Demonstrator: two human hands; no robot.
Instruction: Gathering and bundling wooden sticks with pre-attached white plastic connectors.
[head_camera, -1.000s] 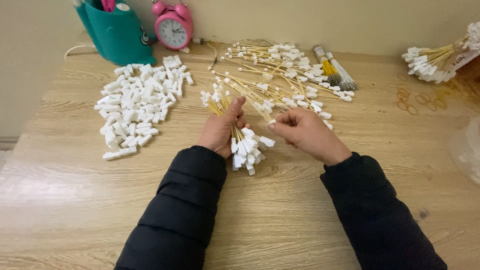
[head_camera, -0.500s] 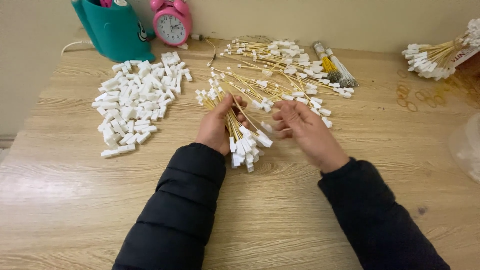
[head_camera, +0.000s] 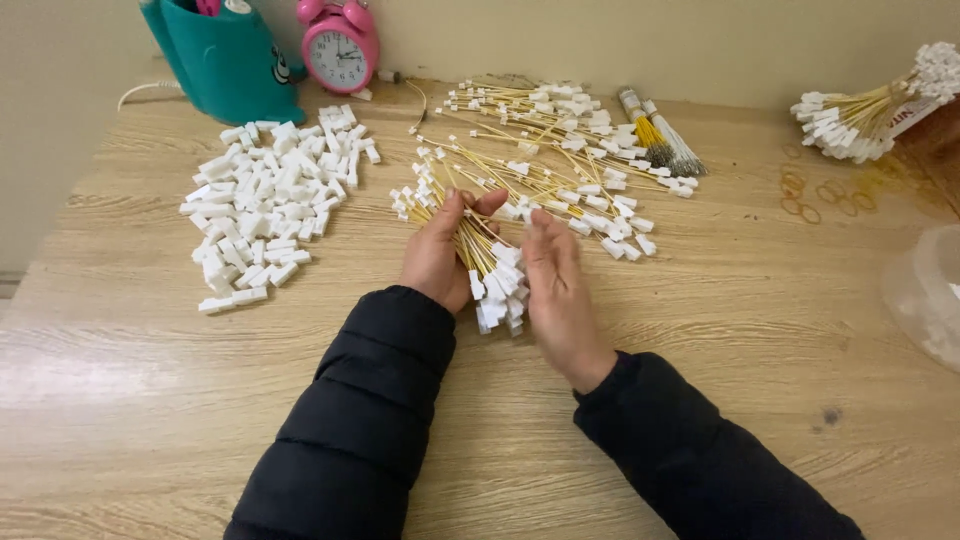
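Wire bundle (head_camera: 478, 250) in left hand (head_camera: 437, 258); loose wires (head_camera: 560, 150) behind, connector pile (head_camera: 265, 200) left.

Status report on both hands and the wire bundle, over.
Left hand gripping bundle of yellow wires, white connectors down. Right hand flat against bundle's side. Loose wires beyond, white connector pile left; nothing blocking.

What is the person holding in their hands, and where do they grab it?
The left hand holds a bundle of yellow wires around its middle, white plugs at both ends. The right hand rests flat against the plug end.
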